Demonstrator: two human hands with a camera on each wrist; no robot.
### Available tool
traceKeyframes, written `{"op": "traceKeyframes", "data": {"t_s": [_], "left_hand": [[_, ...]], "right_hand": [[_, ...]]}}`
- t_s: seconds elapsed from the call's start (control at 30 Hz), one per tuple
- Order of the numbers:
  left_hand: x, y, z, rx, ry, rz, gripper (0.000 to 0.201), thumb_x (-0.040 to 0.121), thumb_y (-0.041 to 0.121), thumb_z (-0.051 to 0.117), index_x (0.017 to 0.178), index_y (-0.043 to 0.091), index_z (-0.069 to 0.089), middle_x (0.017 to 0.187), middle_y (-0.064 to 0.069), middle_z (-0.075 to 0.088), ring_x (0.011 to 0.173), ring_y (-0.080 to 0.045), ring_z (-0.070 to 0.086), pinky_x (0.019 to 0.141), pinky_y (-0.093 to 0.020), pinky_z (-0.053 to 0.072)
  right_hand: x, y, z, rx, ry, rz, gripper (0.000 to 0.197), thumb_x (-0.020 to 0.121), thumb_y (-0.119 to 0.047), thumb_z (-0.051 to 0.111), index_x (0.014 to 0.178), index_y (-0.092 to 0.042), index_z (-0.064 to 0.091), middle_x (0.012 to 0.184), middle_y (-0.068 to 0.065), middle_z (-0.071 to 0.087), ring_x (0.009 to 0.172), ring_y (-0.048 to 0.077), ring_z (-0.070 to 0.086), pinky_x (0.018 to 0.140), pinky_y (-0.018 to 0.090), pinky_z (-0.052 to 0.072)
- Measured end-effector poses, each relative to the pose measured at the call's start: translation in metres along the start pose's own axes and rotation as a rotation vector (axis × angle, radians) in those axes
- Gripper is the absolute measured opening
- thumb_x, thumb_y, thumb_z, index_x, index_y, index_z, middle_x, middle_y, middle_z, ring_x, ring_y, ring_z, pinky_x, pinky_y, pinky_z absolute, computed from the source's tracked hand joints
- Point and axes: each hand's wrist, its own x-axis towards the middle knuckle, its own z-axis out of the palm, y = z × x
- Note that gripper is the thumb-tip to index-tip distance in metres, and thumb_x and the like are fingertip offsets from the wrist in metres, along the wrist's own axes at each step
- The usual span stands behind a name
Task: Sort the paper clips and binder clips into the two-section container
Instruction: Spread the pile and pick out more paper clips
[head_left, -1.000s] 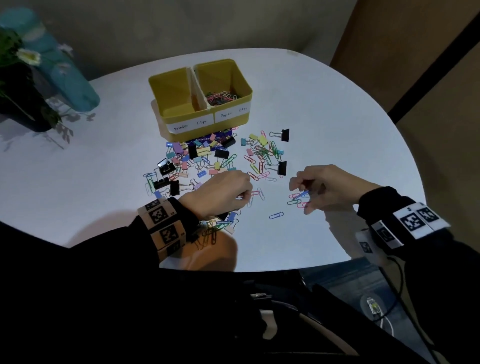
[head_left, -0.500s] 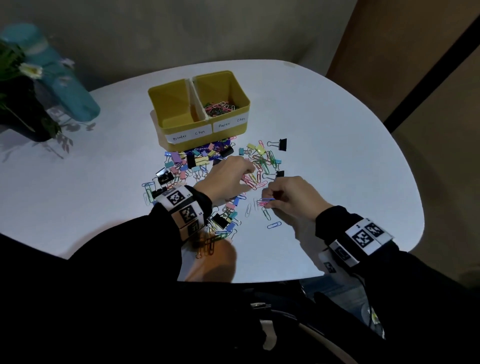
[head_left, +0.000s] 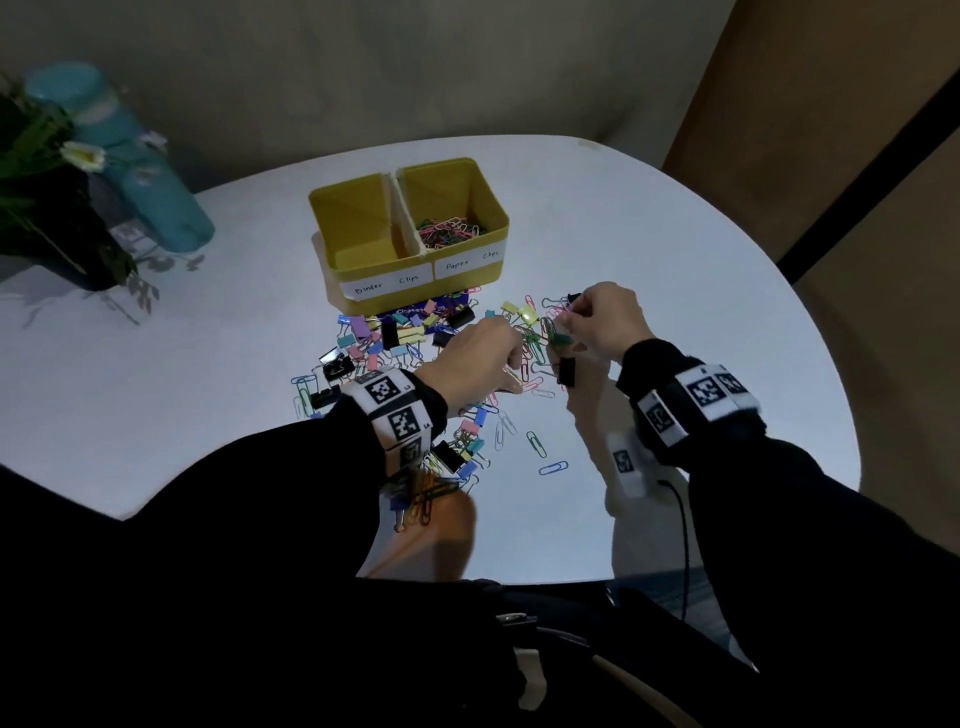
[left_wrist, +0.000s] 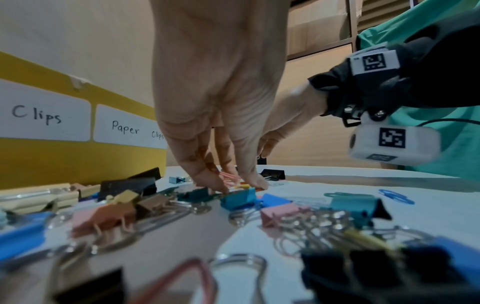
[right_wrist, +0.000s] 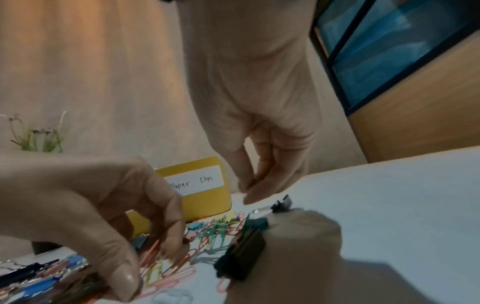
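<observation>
Two hands work the clip pile in the head view: left hand (head_left: 475, 358) fingertips down at 6 o'clock of the yellow two-section container (head_left: 363, 208), right hand (head_left: 602, 322) at 5 o'clock pinching paper clips (head_left: 558, 340). Left wrist: straight fingers (left_wrist: 207, 176) press clips on the counter (left_wrist: 389, 205). Right wrist: a black binder clip (right_wrist: 241, 257) lies below that hand's pinched fingertips (right_wrist: 259, 191).

Left hand (head_left: 480, 358) fingers down, tips pressed low; right hand (head_left: 602, 322) raised, fingertips pinched together.
</observation>
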Motion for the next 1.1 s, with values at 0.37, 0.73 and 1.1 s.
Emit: {"op": "traceKeyframes", "data": {"t_s": [0.37, 0.73, 1.1], "left_hand": [[-0.008, -0.002, -0.005, 0.222, -0.138, 0.159, 0.010, 0.088, 0.013, 0.057, 0.082, 0.005, 0.057, 0.092, -0.002, 0.040, 0.081, -0.025, 0.049, 0.067, -0.038, 0.041], [-0.020, -0.029, -0.044, -0.560, 0.225, -0.105, 0.007, 0.086, 0.011, 0.068, 0.082, 0.004, 0.067, 0.070, 0.006, 0.064, 0.051, 0.006, 0.054, 0.052, -0.009, 0.041], [0.016, -0.024, -0.118, -0.876, 0.478, -0.205, 0.011, 0.093, 0.009, 0.058, 0.095, -0.001, 0.062, 0.075, -0.010, 0.064, 0.052, -0.006, 0.062, 0.054, -0.016, 0.054]], "right_hand": [[0.007, -0.027, 0.014, -0.234, -0.140, -0.048, 0.024, 0.072, -0.031, 0.082, 0.078, -0.012, 0.068, 0.079, 0.006, 0.067, 0.078, 0.026, 0.063, 0.062, 0.031, 0.050], [0.005, -0.021, -0.009, -0.065, -0.317, -0.073, 0.030, 0.087, -0.016, 0.068, 0.060, -0.015, 0.055, 0.060, -0.002, 0.054, 0.061, 0.015, 0.052, 0.055, 0.021, 0.038], [0.022, -0.061, -0.064, 0.656, -0.388, -0.044, 0.006, 0.086, -0.010, 0.067, 0.087, -0.007, 0.072, 0.070, 0.002, 0.071, 0.056, 0.008, 0.062, 0.061, 0.017, 0.058]]}}
